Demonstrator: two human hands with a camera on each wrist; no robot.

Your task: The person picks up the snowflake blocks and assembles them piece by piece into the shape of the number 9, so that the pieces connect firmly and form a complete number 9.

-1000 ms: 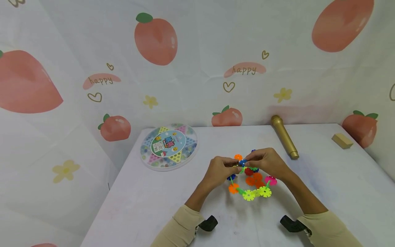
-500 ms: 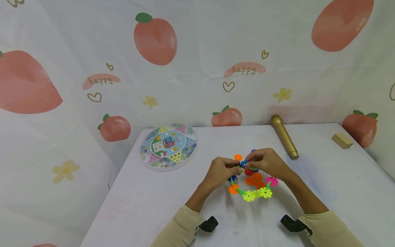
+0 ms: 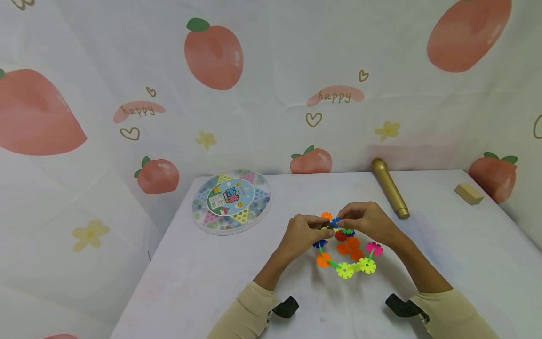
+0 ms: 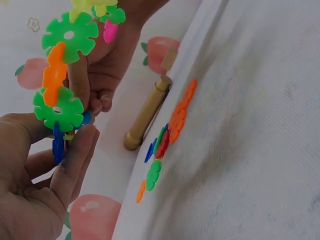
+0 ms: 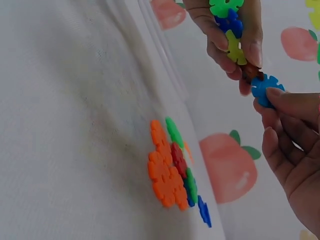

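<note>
In the head view my left hand (image 3: 301, 235) and right hand (image 3: 368, 222) meet above the table. Between them hangs a curved chain of notched plastic snowflake discs (image 3: 367, 265), in yellow, green, orange, pink and dark blue. The left thumb and fingers pinch the chain near its brown disc (image 5: 251, 73). A light blue disc (image 5: 266, 91) is pinched between my right thumb and finger, its edge right at the brown one. Below the hands, several loose discs (image 5: 162, 175) in orange, red, green and blue lie on the table.
A round Chinese checkers set (image 3: 230, 202) lies at the back left. A gold microphone-shaped stick (image 3: 390, 188) lies behind the right hand, and a small wooden block (image 3: 469, 193) sits at the far right. A fruit-print cloth (image 3: 271, 117) hangs behind the white table (image 3: 190, 282).
The hanging chain has swung slightly right and down. My right hand, with the light blue disc, has shifted a little right; the left hand stays nearly still.
</note>
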